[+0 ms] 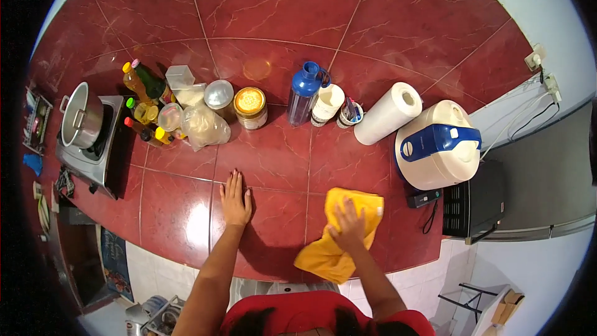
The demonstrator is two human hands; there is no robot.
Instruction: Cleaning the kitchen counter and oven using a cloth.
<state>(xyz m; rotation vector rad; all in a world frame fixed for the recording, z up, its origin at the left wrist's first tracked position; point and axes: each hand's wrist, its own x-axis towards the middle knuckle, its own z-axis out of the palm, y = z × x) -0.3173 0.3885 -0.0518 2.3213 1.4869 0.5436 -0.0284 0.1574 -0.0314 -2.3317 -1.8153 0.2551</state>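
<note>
A yellow cloth (329,255) lies spread at the front right of the red tiled counter (267,155), one corner hanging near the front edge. My right hand (350,227) presses flat on top of it, fingers spread. Farther left, my left hand (236,202) rests palm down on the bare tiles, its fingers stretched out and holding nothing. Beyond the left hand stand a jar with an orange-yellow lid (250,109) and a knotted clear plastic bag (204,127) with pale contents.
Along the back stand a blue-topped bottle (303,93), stacked paper cups (327,106), a cup of pens (351,115), a paper towel roll (388,115) and a white-and-blue rice cooker (438,146). Several sauce bottles (142,84) crowd beside a gas stove (93,162) carrying a metal pot (83,117).
</note>
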